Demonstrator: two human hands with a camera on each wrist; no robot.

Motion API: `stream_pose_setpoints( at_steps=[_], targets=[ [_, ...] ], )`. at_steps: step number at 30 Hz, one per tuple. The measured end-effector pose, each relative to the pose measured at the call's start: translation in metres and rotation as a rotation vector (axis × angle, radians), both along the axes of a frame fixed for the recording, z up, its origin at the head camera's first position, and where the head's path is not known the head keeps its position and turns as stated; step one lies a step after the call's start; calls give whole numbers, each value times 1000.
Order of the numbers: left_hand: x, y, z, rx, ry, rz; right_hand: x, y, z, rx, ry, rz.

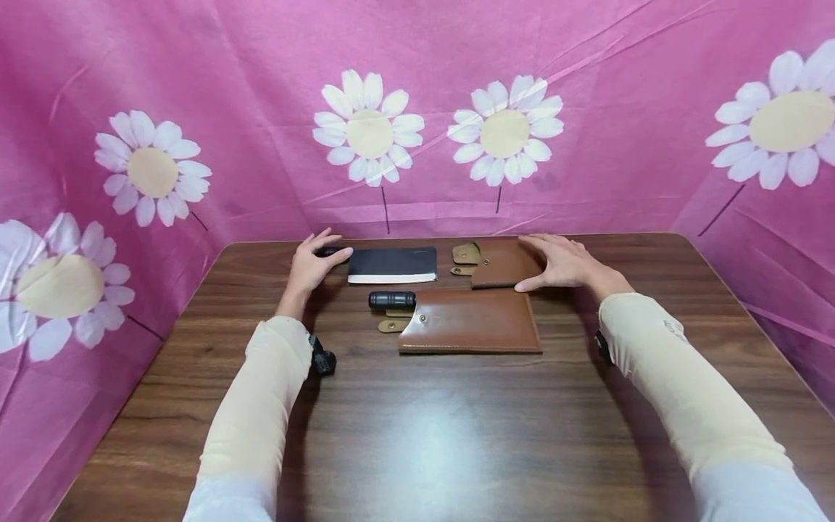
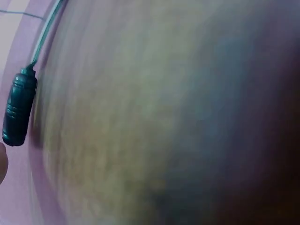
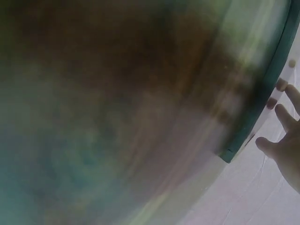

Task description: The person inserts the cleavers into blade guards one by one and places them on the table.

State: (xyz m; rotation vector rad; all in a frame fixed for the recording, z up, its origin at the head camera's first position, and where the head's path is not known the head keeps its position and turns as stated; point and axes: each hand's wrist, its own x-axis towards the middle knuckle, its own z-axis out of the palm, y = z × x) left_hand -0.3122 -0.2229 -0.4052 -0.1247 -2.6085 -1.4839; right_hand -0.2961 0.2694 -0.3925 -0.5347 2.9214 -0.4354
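In the head view, a cleaver with a dark blade (image 1: pixel 391 262) and a pale lower edge lies at the back left. My left hand (image 1: pixel 309 267) is around its black handle end, thumb and fingers spread; the left wrist view has a fingertip (image 2: pixel 3 161) just below the black handle (image 2: pixel 18 108). An empty-looking brown sheath (image 1: pixel 502 262) with tan straps lies right of the blade. My right hand (image 1: pixel 566 264) spreads at its right end, thumb at the lower edge; contact is unclear. The right wrist view catches this hand (image 3: pixel 287 145) beside a long dark edge.
Nearer me, a second brown sheath (image 1: pixel 472 322) lies flat, a black handle (image 1: pixel 391 300) sticking out of its left end beside a tan strap. The wooden table (image 1: pixel 417 435) meets a pink flowered cloth (image 1: pixel 437 43) at the back and sides. Both wrist views are largely blurred.
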Motion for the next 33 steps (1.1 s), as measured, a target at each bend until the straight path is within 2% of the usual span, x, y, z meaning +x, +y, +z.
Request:
stream_pose_setpoints(
  at_steps=[5,11,14,17,23,28,33],
  targets=[
    [-10,-1,3,-57,-75,-59,-6,3,4,39,15,12],
    [-20,-1,6,-132,-62,-69,-14,1,6,55,23,45],
    [-23,0,5,-121,-65,-50,-16,-2,7,50,-7,57],
    [-25,1,5,-105,-72,-31,-18,-4,9,51,-52,63],
    [-26,-3,0,-150,-95,-45,-20,-3,6,24,-122,74],
    [-23,-8,-2,-122,-127,-47,-21,-3,0,21,-129,87],
    [-26,-10,-5,-162,-157,-60,-22,-3,2,39,-100,69]
  ],
)
